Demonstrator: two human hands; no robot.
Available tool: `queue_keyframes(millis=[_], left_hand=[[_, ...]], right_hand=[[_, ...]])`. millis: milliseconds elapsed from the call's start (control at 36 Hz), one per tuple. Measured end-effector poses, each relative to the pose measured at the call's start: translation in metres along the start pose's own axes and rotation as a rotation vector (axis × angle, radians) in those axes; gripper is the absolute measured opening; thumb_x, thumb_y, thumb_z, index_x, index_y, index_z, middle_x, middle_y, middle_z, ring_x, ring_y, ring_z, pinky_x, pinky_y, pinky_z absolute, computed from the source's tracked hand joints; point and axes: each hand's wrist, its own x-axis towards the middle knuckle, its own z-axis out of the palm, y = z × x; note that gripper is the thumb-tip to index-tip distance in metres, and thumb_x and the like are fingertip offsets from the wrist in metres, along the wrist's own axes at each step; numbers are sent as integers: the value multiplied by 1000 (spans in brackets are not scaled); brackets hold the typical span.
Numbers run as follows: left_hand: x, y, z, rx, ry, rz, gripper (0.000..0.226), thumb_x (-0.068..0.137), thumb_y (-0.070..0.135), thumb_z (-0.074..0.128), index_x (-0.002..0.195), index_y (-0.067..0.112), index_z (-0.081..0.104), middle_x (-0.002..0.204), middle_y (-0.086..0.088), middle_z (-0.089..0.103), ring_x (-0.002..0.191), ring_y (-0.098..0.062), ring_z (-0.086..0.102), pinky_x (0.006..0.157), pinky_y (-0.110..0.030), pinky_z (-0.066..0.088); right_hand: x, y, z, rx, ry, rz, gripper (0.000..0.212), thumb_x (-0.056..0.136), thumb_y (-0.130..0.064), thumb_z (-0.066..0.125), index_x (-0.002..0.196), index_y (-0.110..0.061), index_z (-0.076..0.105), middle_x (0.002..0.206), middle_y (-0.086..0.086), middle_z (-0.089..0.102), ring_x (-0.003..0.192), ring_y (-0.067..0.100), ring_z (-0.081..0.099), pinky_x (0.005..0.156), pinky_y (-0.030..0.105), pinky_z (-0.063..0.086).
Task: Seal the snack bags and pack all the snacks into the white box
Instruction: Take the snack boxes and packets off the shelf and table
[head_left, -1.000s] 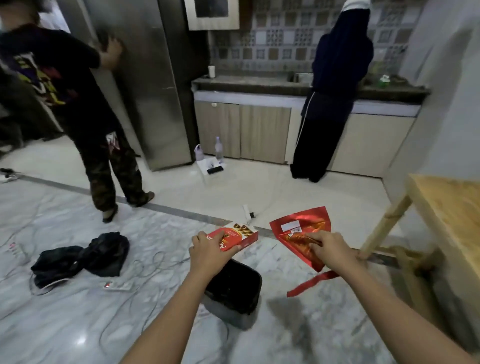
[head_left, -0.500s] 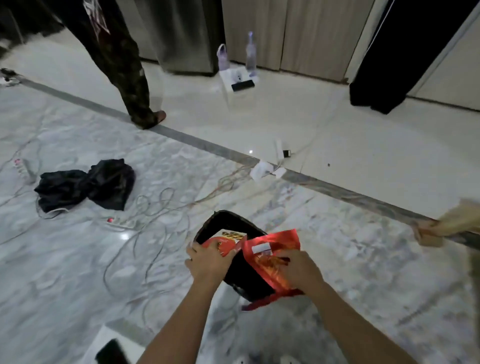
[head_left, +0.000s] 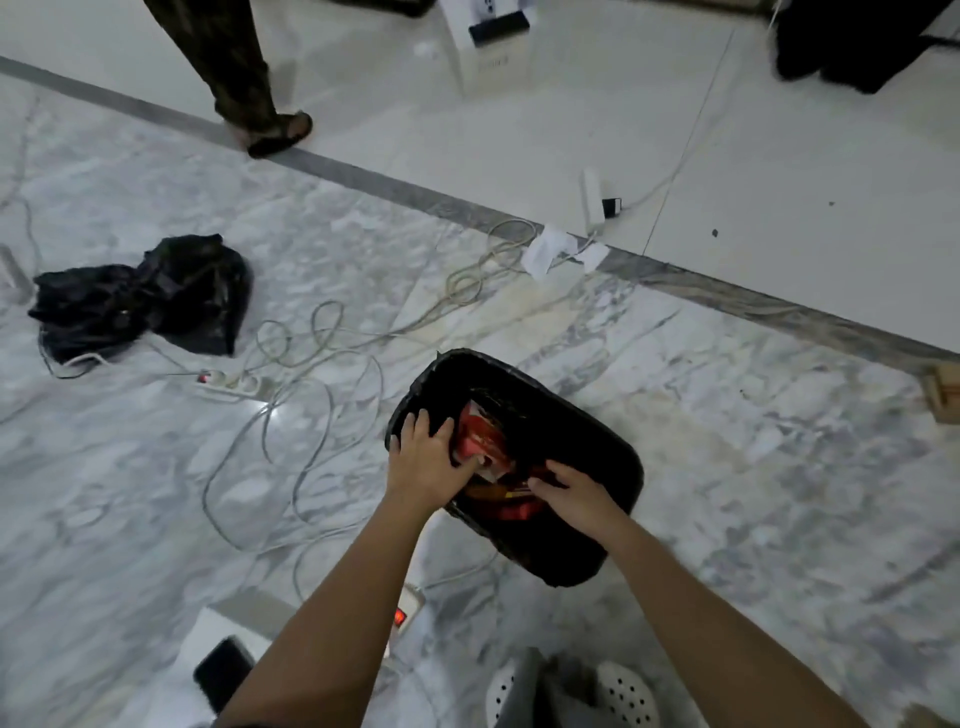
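Observation:
A bin lined with a black bag (head_left: 597, 452) stands on the marble floor right in front of me. Both my hands reach into its mouth. My left hand (head_left: 423, 457) grips a red snack box (head_left: 480, 441) at the bin's left rim, thumb under it. My right hand (head_left: 576, 493) pinches a red snack bag (head_left: 511, 506) that lies low inside the bin, mostly hidden. One white box (head_left: 488, 57) with a black item on top stands far off at the top. A second white box (head_left: 218, 639) sits near my left elbow.
Loose cables and a power strip (head_left: 234, 382) trail across the floor to the left. A crumpled black bag (head_left: 150, 296) lies further left. Another person's leg and sandal (head_left: 270, 130) stand at the top. A wooden table foot (head_left: 943, 389) is at the right edge.
My view has tipped down toward the floor. Both hands have moved the red box and the red bag from above the bin down into its mouth.

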Motion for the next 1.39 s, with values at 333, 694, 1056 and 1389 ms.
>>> queue_keyframes(millis=[333,694,1056,1389], left_hand=[[-107,100,-172,117,136,325,58,91,44,48,141,15,37,147,-7,35,133,-26,31,107,-39,33],[-295,255,-275,195,390,785,60,91,41,47,143,18,29,147,-5,32,135,-23,27,105,-35,29],[-573,350,-152,262,298,1256,57,90,42,47,139,16,36,146,-7,33,136,-24,26,109,-36,26],[-788,405,-10,305,127,1686,60,88,44,52,140,19,36,144,-7,37,134,-23,31,107,-34,29]], right_hand=[[-198,-70,-87,-115,353,-118,53,88,-33,58,137,-20,42,137,8,44,128,25,42,102,34,40],[-459,-66,-184,-114,846,-217,53,87,-31,60,136,-21,42,133,8,46,120,25,46,95,33,43],[-751,183,-78,169,1259,-12,52,86,-27,63,134,-15,46,135,7,50,122,24,48,92,27,38],[-909,360,60,454,1539,267,56,80,-20,70,132,-11,49,128,4,54,117,22,53,93,24,40]])
